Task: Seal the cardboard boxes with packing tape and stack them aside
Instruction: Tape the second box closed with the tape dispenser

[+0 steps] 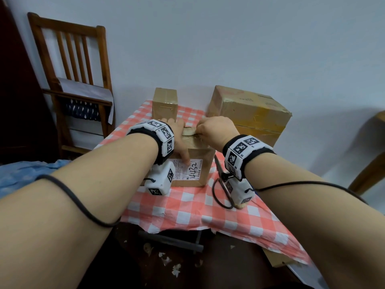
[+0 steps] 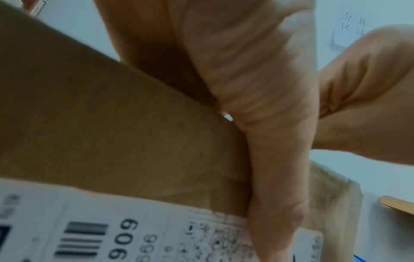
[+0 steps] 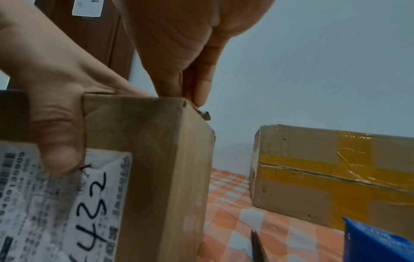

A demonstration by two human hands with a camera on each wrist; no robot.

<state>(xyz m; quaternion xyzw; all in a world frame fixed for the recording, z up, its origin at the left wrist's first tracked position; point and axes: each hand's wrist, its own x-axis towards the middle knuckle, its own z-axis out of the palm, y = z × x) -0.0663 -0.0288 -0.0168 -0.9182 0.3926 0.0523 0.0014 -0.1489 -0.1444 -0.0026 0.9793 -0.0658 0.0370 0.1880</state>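
A small cardboard box (image 1: 193, 161) stands near the middle of the desk (image 1: 187, 207), which is covered by a red-and-white checked cloth. A white shipping label (image 1: 187, 168) with handwritten digits is stuck on its near face; the box's contents are not visible.

The left hand (image 1: 179, 140) clamps the box: the palm lies over the top edge and the thumb (image 3: 58, 141) presses down on the label. The right hand (image 1: 214, 130) sits at the top far-right corner, fingertips (image 3: 199, 92) drawn together and pinching at a glossy strip of tape (image 1: 190, 132); what exactly is held cannot be told.

A narrow upright carton (image 1: 165, 103) stands just behind. A larger carton (image 1: 250, 113), sealed with yellowish tape, rests at the right rear, apart from the small box. Scissors (image 1: 221, 184) lie on the cloth just right of the box. A blue plastic object (image 3: 376, 242) lies near them. A wooden chair (image 1: 70, 80) stands left of the desk.
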